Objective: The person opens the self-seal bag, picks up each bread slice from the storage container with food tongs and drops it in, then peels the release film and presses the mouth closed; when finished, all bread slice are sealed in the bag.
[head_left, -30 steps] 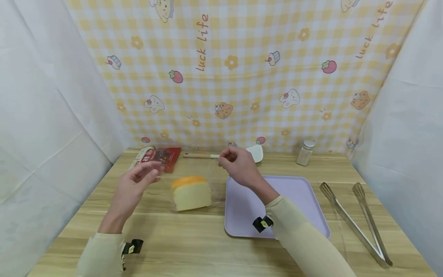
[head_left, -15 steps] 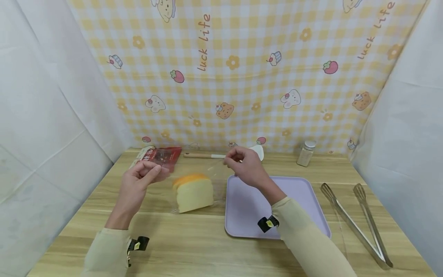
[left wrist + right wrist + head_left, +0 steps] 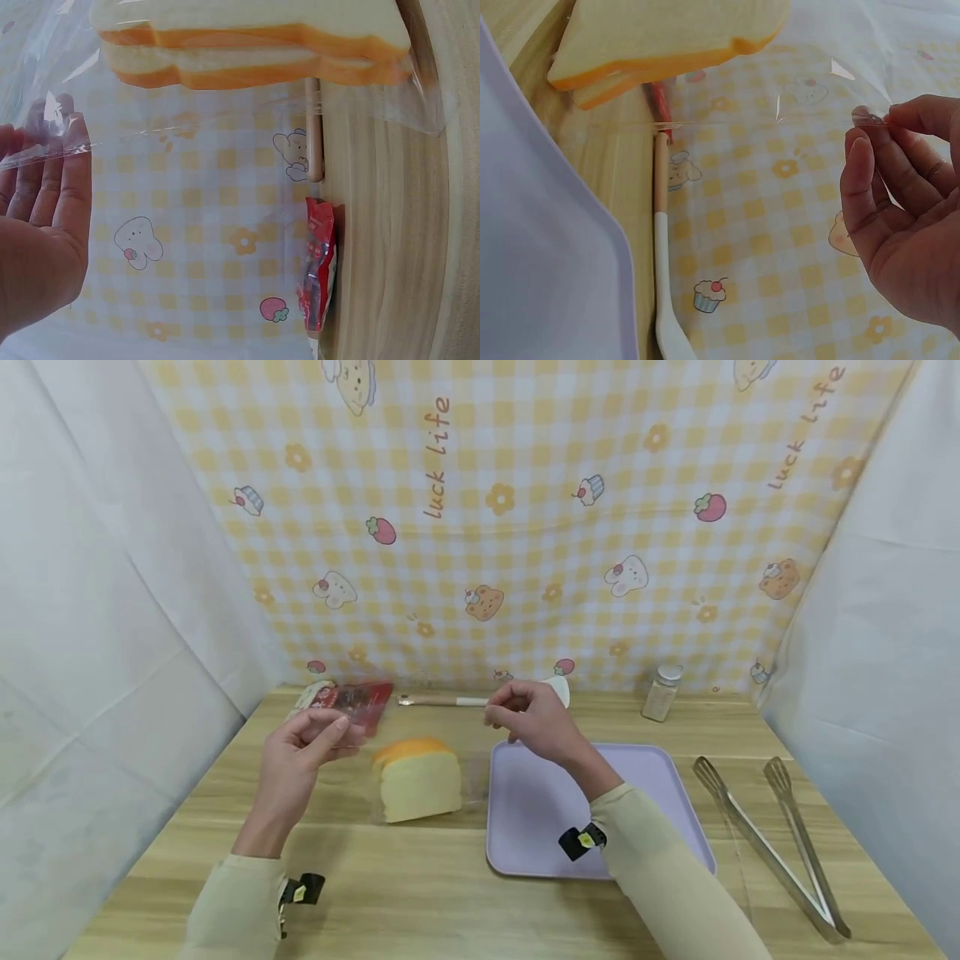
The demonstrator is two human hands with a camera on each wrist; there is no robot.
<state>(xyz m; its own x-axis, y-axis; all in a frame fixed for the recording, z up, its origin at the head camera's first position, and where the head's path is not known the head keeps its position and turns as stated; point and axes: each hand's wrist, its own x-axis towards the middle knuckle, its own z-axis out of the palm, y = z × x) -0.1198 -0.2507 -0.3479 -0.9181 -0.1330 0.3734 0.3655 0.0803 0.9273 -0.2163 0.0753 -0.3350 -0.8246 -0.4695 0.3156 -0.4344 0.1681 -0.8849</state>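
Two slices of bread (image 3: 422, 785) with orange crust stand close together inside a clear plastic bag (image 3: 810, 90), over the wooden table left of the tray. My left hand (image 3: 296, 764) pinches the bag's upper left part between thumb and fingers; in the left wrist view, film covers the fingertips of this hand (image 3: 49, 202). At the other upper corner, my right hand (image 3: 536, 718) pinches the film with thumb and forefinger, its remaining fingers curled loosely, as the right wrist view shows. Between both hands the film is stretched out above the bread (image 3: 667, 41).
A lilac tray (image 3: 525, 852) lies under my right forearm. Metal tongs (image 3: 780, 852) lie spread at the right, near a small lidded jar (image 3: 662, 693). Along the back are a white spatula with a wooden handle (image 3: 431, 700) and a red packet (image 3: 375, 697).
Both hands have shifted slightly right, and the left thumb and fingers have drawn together on the film. The bread has moved a little to the right.
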